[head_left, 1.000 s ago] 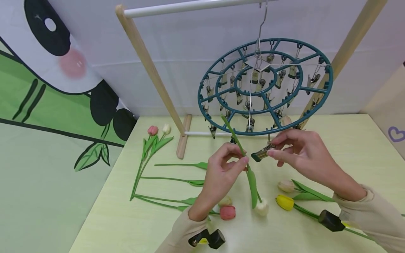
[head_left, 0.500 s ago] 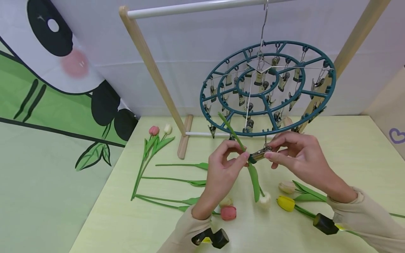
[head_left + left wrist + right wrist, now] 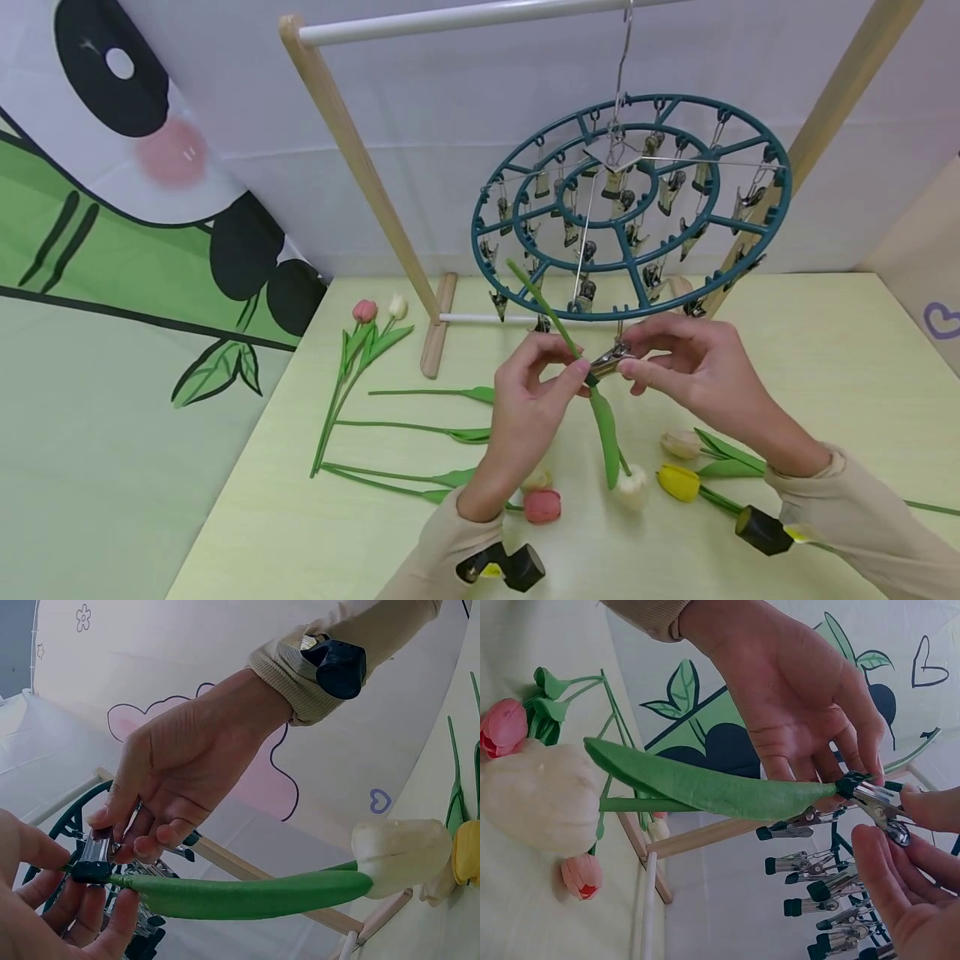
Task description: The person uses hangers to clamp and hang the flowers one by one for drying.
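My left hand [image 3: 528,404] pinches the green stem of a white tulip [image 3: 632,487], which slants with its bloom down and its stem end up near the hanger. Between thumb and fingers, my right hand [image 3: 697,375] holds a metal clip [image 3: 609,360] with dark tips. This clip hangs from the rim of a round teal drying hanger [image 3: 592,316]. In the right wrist view the clip tips [image 3: 849,784] lie over the stem, just above the long leaf [image 3: 727,787], beside the left fingertips. The left wrist view shows both hands meeting at the clip [image 3: 96,851].
Several metal clips [image 3: 671,193] dangle from the hanger, which hooks onto a white rod [image 3: 450,17] on a wooden frame [image 3: 360,167]. Tulips lie at the left [image 3: 352,358], a pink tulip [image 3: 542,506] near the left wrist, a yellow tulip [image 3: 677,482] at the right.
My right hand has moved left with the clip, bringing its tips from beside the stem onto it. The left hand still holds the tulip, whose upper stem has tipped slightly left.
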`<state>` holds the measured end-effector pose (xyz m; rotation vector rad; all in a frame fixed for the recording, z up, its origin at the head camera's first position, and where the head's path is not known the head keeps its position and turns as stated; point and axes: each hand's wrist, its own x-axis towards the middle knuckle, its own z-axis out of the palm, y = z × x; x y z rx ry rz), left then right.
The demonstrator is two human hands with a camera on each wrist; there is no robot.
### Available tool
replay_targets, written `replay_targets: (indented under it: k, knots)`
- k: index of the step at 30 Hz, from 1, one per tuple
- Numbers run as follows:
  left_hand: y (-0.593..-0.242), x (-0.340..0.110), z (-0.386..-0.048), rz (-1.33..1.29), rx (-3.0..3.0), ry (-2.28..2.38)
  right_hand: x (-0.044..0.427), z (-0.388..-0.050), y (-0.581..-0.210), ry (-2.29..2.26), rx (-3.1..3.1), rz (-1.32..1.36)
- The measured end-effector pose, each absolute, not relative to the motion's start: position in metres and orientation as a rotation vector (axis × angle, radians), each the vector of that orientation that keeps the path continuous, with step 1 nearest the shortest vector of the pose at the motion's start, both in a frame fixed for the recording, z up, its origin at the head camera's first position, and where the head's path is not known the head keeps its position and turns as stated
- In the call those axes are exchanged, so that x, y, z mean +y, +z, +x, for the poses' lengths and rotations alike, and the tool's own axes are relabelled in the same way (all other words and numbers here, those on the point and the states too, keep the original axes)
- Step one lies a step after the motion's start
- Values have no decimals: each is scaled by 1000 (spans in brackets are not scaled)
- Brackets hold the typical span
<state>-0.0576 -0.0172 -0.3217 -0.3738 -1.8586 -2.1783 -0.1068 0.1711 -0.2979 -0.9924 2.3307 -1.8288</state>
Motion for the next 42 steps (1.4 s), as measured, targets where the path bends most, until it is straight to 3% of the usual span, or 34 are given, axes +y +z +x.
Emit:
replay_targets:
  k: [17, 42]
  knots:
    - [-330, -33, -56, -332, -1857, -2157, 180, -97, -289, -1321, 2693, -1022]
    - [-333, -50, -56, -248, -1846, -2065, 213, -88, -288, -1158, 2798, -1277]
